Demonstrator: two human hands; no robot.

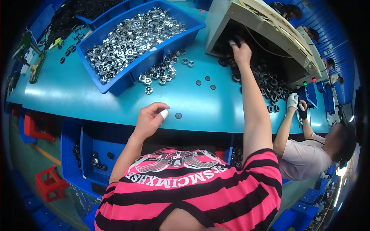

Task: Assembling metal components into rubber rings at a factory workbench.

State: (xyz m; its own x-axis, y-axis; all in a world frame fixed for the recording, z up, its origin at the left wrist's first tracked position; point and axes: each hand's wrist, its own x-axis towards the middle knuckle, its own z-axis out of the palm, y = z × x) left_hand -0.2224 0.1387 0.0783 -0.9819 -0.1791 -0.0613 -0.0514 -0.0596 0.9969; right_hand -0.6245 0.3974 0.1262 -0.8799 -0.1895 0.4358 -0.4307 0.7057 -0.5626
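Observation:
My left hand (151,117) rests at the near edge of the teal table (77,92), fingers curled, a white tape wrap on one fingertip; a small black ring (178,115) lies just to its right. My right hand (241,50) reaches far forward into the dark opening of a grey machine housing (231,15), down among a heap of black rings (269,84). Whether it grips one is hidden.
A blue bin (115,82) holds several shiny metal rings (131,38); more lie loose beside it (163,71). Another person (308,154) sits at my right, with gloved hands (293,101) at the table. Blue bins (92,154) sit under the table, a red stool (50,183) on the floor.

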